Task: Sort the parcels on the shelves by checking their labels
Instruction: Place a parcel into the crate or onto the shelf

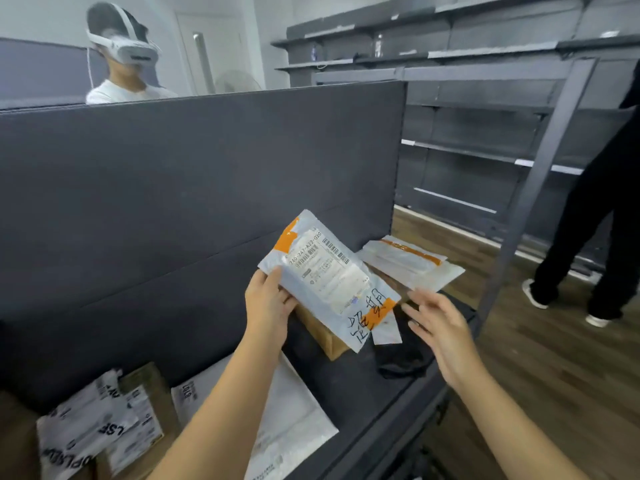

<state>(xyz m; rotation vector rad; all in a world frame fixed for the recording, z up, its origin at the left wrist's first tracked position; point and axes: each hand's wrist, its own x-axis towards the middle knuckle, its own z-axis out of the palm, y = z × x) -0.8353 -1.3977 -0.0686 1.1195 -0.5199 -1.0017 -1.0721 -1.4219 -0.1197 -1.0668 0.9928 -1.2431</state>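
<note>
My left hand [268,306] grips the near left edge of a grey mailer parcel [329,275] with orange tape and a white label facing up, held tilted above the dark shelf [349,386]. Black handwriting marks the parcel's lower corner. My right hand [441,327] hovers just right of that corner, fingers spread and relaxed, holding nothing. A brown cardboard box [323,336] lies under the held parcel. Further back on the shelf rests another grey mailer with an orange strip [412,261].
Several white and grey mailers [93,427] and a flat white parcel [294,420] lie at the shelf's near left. A black cloth [401,358] sits by the box. A person in a headset [121,57] stands behind the partition; another person's legs [595,237] stand right, on wooden floor.
</note>
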